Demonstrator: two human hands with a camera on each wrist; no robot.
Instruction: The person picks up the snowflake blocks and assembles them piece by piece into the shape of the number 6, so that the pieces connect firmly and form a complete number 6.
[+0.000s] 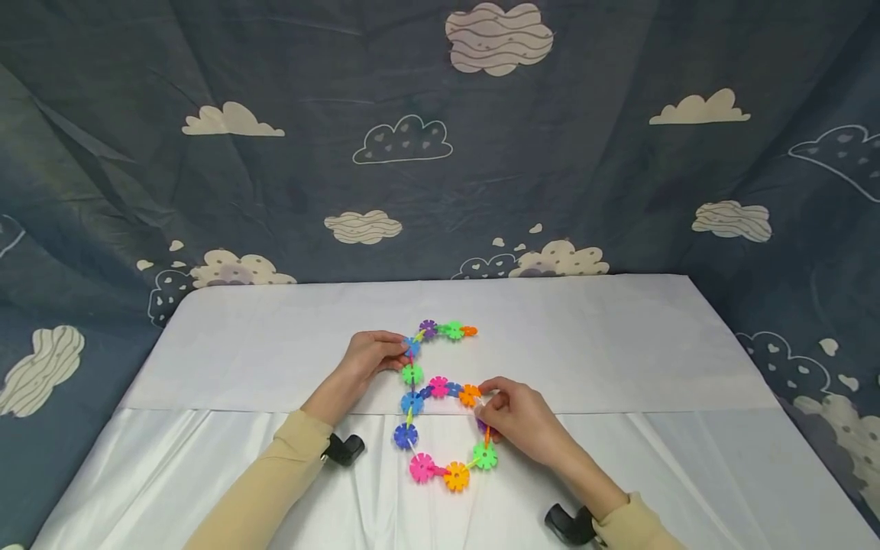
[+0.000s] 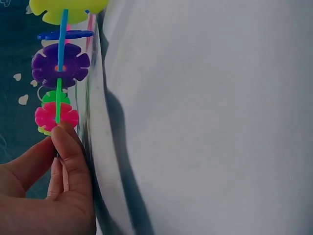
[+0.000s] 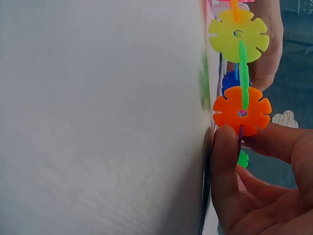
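A chain of notched, flower-shaped plastic discs lies on the white cloth, curved roughly like a figure 6. At its upper left, my left hand (image 1: 371, 355) pinches a light blue disc (image 1: 412, 348) between thumb and fingers. The left wrist view has a pink disc (image 2: 56, 115) right by the fingertips and a purple disc (image 2: 61, 65) beyond. On the loop's right side, my right hand (image 1: 519, 416) pinches a purple disc (image 3: 240, 138), seen edge-on and partly hidden by the fingers. An orange disc (image 3: 241, 110) joins it. Near the right fingertips is another orange disc (image 1: 470, 395).
A white cloth (image 1: 275, 458) covers the table, with a crease across it. Dark blue fabric (image 1: 584, 168) printed with clouds hangs behind and at both sides. A black wrist mount (image 1: 344, 449) sits at the left wrist, another mount (image 1: 571, 525) at the right.
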